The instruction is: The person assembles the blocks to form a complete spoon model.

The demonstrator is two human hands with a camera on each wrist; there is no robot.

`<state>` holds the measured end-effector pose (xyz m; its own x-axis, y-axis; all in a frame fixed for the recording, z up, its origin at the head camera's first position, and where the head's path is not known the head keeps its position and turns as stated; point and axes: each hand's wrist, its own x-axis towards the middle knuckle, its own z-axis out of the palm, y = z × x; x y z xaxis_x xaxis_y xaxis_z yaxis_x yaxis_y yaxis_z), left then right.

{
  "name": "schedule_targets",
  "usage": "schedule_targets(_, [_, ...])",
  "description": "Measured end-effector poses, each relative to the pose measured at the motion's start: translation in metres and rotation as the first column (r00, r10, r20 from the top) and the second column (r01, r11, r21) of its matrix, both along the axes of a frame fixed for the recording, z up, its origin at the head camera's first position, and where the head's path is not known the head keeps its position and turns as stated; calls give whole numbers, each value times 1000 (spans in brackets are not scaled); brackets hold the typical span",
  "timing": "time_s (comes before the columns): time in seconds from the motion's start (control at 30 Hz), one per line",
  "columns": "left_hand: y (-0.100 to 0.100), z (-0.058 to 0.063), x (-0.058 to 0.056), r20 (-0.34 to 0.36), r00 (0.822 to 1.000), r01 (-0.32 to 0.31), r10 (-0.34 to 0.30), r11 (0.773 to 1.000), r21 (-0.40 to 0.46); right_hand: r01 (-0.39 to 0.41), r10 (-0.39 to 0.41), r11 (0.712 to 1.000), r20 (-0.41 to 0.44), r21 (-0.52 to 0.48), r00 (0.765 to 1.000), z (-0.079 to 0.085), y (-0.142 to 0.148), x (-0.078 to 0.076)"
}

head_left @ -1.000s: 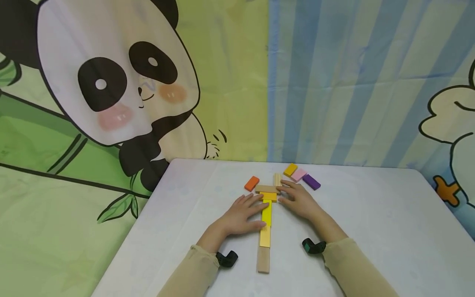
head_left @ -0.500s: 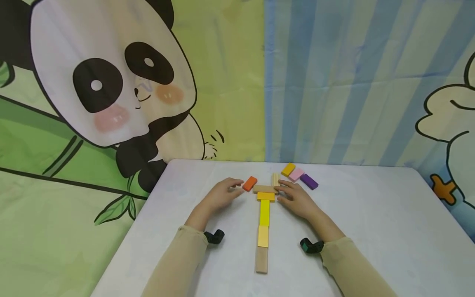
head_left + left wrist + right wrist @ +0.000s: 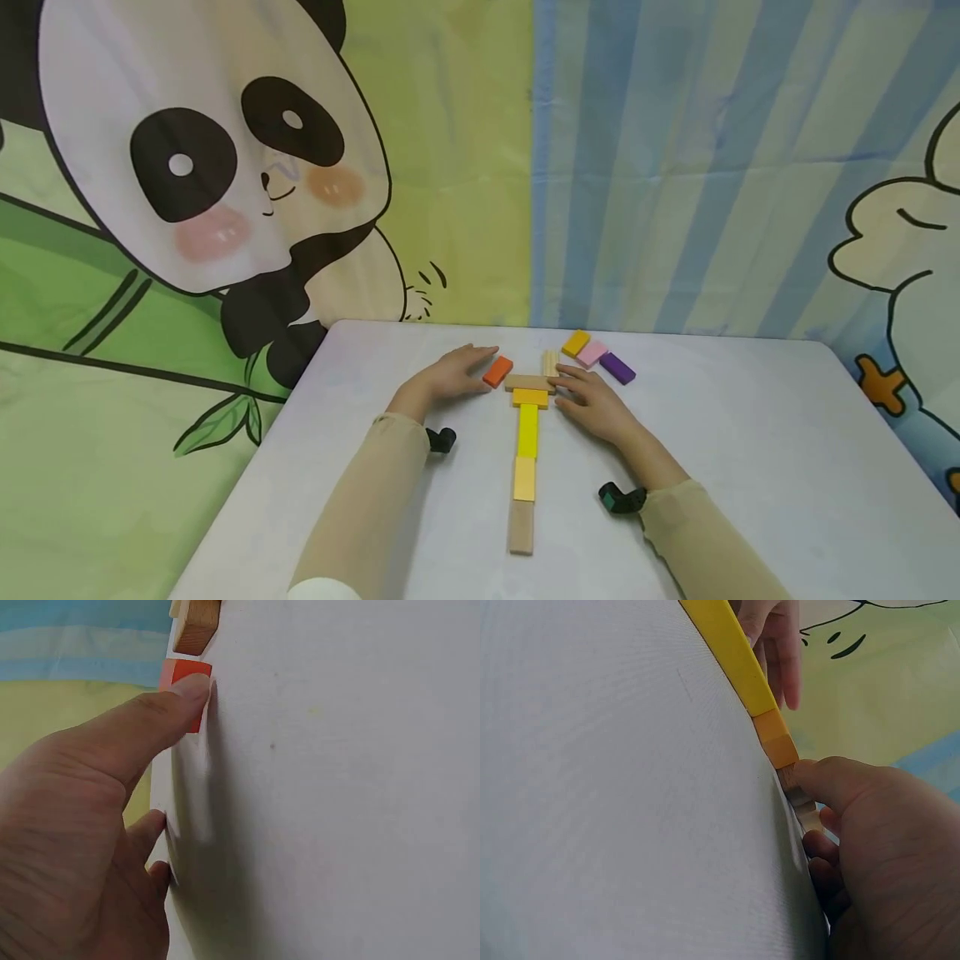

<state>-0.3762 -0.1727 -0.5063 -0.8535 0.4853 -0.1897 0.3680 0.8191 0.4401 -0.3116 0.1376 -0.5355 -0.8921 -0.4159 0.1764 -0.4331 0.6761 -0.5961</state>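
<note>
Fingers (image 3: 468, 357) beside orange block (image 3: 498, 372); white table (image 3: 750, 417), panda backdrop (image 3: 457, 150) behind.

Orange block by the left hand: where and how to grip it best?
I'd pinch the orange block mid-length across its two long sides, left hand coming from above left. It lies flat and slanted, narrower across than along; the wooden plank sits close on its right.

Block row (image 3: 528, 430) on table (image 3: 712, 417); loose block (image 3: 498, 372) left, loose trio (image 3: 592, 354) right
</note>
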Motion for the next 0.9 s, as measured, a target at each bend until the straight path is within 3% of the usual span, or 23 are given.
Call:
schedule_targets(0.23, [2, 2, -3, -8, 997, 74, -74, 996, -50, 4, -4, 1000, 11, 9, 1000, 0, -4, 1])
schedule_targets(0.5, [7, 1, -6, -41, 995, 86, -88, 996, -37, 21, -21, 999, 16, 29, 1000, 0, 1, -1])
schedule_targets(0.63, [11, -5, -8, -90, 995, 33, -35, 999, -14, 16, -17, 1000, 17, 23, 1000, -2, 3, -1])
schedule_targets(0.77, [17, -7, -9, -144, 987, -56, 65, 996, 63, 24, -25, 1000, 36, 19, 999, -1, 2, 0])
schedule_targets(0.9, [24, -5, -10, -136, 983, -106, 122, 987, 122, 25, -25, 1000, 40, 1, 999, 2, 1, 1])
